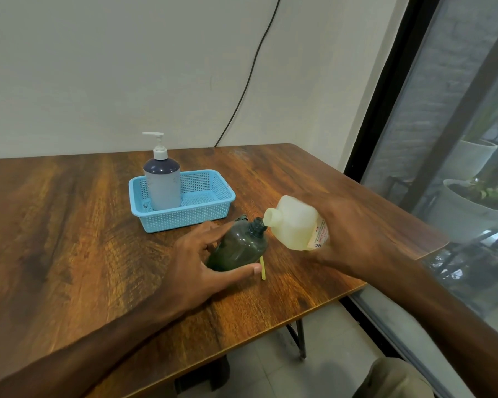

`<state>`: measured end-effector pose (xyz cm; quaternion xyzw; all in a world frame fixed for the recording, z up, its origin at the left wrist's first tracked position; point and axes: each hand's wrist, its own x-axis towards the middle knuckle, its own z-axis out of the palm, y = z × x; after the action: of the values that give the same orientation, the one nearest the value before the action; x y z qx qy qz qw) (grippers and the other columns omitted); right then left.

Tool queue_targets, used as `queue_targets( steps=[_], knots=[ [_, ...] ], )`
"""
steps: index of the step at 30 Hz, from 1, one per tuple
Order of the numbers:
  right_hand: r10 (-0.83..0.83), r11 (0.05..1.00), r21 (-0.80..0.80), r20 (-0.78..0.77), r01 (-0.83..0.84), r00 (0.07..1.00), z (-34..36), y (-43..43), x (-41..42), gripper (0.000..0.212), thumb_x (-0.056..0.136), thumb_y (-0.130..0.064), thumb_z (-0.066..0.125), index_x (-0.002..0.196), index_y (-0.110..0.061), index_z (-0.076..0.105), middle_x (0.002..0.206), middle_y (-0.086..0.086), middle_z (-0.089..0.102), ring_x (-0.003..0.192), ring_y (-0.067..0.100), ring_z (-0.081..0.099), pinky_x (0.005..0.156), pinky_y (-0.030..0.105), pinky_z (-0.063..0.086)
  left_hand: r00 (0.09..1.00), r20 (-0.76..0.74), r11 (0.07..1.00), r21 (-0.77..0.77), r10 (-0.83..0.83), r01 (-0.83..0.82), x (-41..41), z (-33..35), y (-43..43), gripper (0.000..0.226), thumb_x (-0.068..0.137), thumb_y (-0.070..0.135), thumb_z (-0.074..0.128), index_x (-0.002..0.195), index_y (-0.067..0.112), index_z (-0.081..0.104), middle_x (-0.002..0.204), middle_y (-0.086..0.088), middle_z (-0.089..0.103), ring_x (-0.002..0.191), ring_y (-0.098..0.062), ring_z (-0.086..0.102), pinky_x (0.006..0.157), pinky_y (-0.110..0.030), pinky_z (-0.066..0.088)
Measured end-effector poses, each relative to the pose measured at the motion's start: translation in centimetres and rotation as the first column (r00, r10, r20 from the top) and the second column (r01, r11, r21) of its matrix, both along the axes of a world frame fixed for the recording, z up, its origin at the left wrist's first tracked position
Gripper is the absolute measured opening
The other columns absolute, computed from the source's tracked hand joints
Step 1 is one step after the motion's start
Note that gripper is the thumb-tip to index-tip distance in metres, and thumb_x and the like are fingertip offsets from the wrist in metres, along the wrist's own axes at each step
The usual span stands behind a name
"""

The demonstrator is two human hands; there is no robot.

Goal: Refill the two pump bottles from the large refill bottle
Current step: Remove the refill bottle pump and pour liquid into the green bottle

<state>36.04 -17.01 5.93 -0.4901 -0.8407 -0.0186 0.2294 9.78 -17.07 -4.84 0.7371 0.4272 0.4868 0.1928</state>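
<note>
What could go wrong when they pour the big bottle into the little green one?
The right hand tips the refill bottle so its wide mouth meets the green bottle at its narrow neck. There is no funnel, so liquid could run down onto the table. Only the left hand steadies the green bottle; if it slips, the bottle might tip over.
</note>
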Motion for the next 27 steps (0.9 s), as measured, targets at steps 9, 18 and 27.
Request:
queue_targets(
  steps=[9, 18, 27],
  knots=[
    [-0.029, 0.999, -0.015, 0.062, 0.030, 0.998, 0.38, 0.00, -0.27, 0.089, 0.068, -0.031, 0.092, 0.146, -0.022, 0.049, 0.137, -0.002, 0.060, 0.125, 0.018, 0.054, 0.097, 0.030, 0.042, 1.000, 0.003, 1.000, -0.010, 0.009, -0.009, -0.02, -0.07, 0.05, 0.077, 0.067, 0.072, 0.083, 0.136, 0.046, 0.060, 0.121, 0.023, 0.067, 0.115, -0.002, 0.062, 0.082, -0.029, 0.061],
    [-0.043, 0.999, -0.023, 0.083, 0.045, 0.996, 0.60, -0.07, -0.39, 0.087, 0.071, -0.035, 0.090, 0.147, -0.024, 0.048, 0.139, -0.003, 0.058, 0.127, 0.017, 0.051, 0.095, 0.024, 0.035, 1.000, 0.011, 1.000, -0.014, 0.006, -0.006, -0.03, 0.01, 0.08, 0.079, 0.067, 0.071, 0.083, 0.137, 0.041, 0.060, 0.121, 0.021, 0.068, 0.115, -0.003, 0.062, 0.082, -0.028, 0.060],
    [-0.039, 0.999, -0.008, 0.105, 0.040, 0.994, 0.73, 0.02, -0.36, 0.090, 0.069, -0.035, 0.090, 0.146, -0.026, 0.046, 0.136, -0.003, 0.059, 0.124, 0.018, 0.053, 0.097, 0.031, 0.041, 1.000, 0.021, 1.000, -0.009, 0.001, -0.001, 0.00, 0.03, 0.00, 0.077, 0.067, 0.070, 0.083, 0.135, 0.044, 0.060, 0.119, 0.022, 0.068, 0.113, -0.004, 0.063, 0.079, -0.028, 0.060]
  ],
)
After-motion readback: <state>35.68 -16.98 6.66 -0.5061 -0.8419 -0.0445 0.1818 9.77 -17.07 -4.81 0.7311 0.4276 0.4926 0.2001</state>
